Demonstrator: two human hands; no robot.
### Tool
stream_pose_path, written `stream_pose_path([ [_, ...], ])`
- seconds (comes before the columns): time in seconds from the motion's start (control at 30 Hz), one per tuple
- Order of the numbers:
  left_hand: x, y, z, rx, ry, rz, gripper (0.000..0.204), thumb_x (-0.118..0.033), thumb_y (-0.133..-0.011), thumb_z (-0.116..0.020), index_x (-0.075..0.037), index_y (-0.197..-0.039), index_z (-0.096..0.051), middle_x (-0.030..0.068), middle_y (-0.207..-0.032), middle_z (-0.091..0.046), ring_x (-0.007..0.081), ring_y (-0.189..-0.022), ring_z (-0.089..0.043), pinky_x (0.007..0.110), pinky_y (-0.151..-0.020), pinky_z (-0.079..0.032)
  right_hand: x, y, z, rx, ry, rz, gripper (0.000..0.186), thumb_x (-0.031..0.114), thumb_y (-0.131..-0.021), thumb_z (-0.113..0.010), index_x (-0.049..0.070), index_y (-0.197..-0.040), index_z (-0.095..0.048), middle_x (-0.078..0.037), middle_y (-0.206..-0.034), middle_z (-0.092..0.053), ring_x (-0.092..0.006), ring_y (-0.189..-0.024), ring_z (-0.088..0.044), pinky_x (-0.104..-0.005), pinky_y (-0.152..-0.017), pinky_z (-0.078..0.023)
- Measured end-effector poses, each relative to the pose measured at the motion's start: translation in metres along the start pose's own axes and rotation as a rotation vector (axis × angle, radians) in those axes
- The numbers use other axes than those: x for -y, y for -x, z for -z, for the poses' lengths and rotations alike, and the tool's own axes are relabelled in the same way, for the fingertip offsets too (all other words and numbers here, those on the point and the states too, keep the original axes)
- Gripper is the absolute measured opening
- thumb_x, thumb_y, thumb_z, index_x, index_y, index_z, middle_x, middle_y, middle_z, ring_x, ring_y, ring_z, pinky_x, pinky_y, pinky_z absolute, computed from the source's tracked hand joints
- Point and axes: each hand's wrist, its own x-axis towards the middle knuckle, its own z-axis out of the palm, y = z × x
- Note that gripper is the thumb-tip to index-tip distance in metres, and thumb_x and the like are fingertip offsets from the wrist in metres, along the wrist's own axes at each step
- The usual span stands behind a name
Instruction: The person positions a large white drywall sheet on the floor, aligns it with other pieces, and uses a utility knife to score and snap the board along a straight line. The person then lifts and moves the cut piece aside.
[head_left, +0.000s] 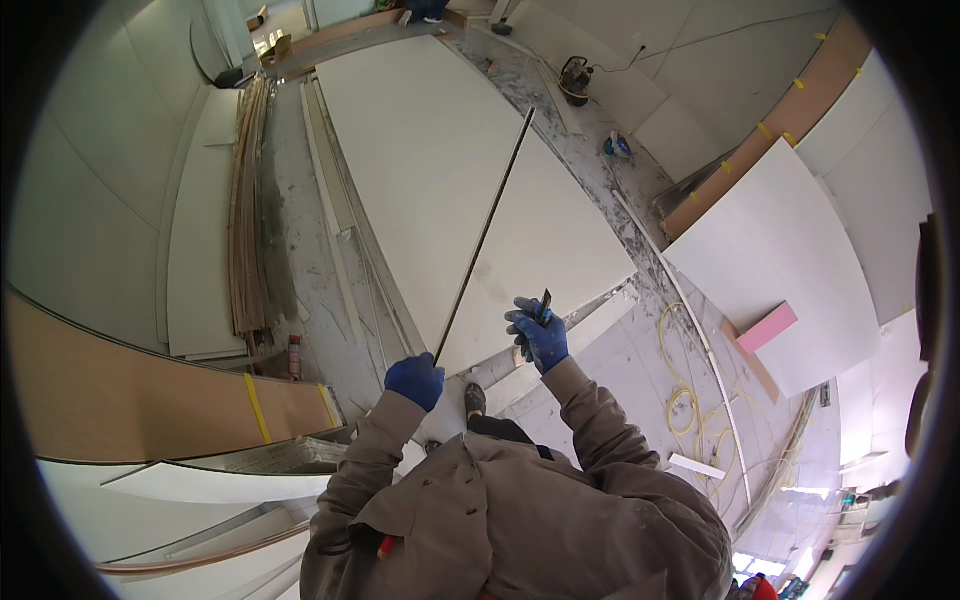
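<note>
In a blue glove, my left hand [415,382] is closed round the near end of a long thin dark bar [487,225]. The bar slants away to the right over a large white board [420,150], its far end near the board's right edge. Whether it rests on the board or hovers just above, I cannot tell. My right hand [540,340], also gloved in blue, grips what looks like a utility knife [546,303] with its dark tip pointing up. It is held beyond the board's near edge, apart from the bar.
Stacked brown-edged panels [250,220] stand at the left, near a small red can [294,357]. A yellow hose [682,400] coils on the dusty floor at the right. Beyond it leans a white panel [780,250] with a pink block [768,327]. A corded machine [576,78] stands far right.
</note>
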Motion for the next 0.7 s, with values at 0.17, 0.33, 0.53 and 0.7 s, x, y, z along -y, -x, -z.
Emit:
stream_pose_path([
  [0.17,-0.004,0.026,0.028,-0.069,-0.004,-0.139,0.026,-0.033,-0.086,-0.067,-0.007,-0.087,-0.068,0.0163,-0.069,-0.066,0.0363,-0.064,-0.067,0.05,-0.06,-0.054,0.024,-0.015,-0.018,0.05,-0.042,0.046,0.036,0.01,-0.094,-0.067,0.003,-0.129,-0.063,-0.011,-0.101,-0.074,-0.0151,-0.072,-0.068,-0.0245,-0.054,-0.05],
  [0.33,0.016,0.101,0.049,0.121,0.18,0.076,0.02,-0.03,-0.084,-0.066,-0.013,-0.092,-0.072,0.0145,-0.081,-0.071,0.0359,-0.079,-0.07,0.05,-0.067,-0.053,0.015,-0.053,0.021,-0.047,-0.32,-0.104,0.028,0.028,-0.098,-0.064,0.016,-0.124,-0.063,-0.005,-0.09,-0.07,-0.0146,-0.051,-0.053,-0.0273,-0.037,-0.039],
  [0.53,0.011,0.265,0.069,0.123,0.18,0.344,0.016,-0.035,-0.081,-0.067,-0.02,-0.086,-0.069,0.0072,-0.08,-0.068,0.0319,-0.077,-0.068,0.047,-0.066,-0.051,-0.022,-0.085,0.0,0.378,-0.254,-0.488,0.034,0.037,-0.1,-0.062,0.015,-0.124,-0.07,-0.018,-0.125,-0.07,-0.0149,-0.05,-0.055,-0.0301,-0.044,-0.049],
  [0.7,0.01,0.369,0.026,-0.201,-0.034,0.517,0.01,-0.033,-0.077,-0.069,-0.024,-0.081,-0.066,0.0003,-0.078,-0.067,0.0235,-0.075,-0.068,0.042,-0.063,-0.049,-0.022,0.018,-0.074,0.67,0.588,-0.591,0.03,0.025,-0.1,-0.062,0.015,-0.129,-0.062,-0.014,-0.105,-0.075,-0.0201,-0.063,-0.069,-0.0325,-0.047,-0.055],
])
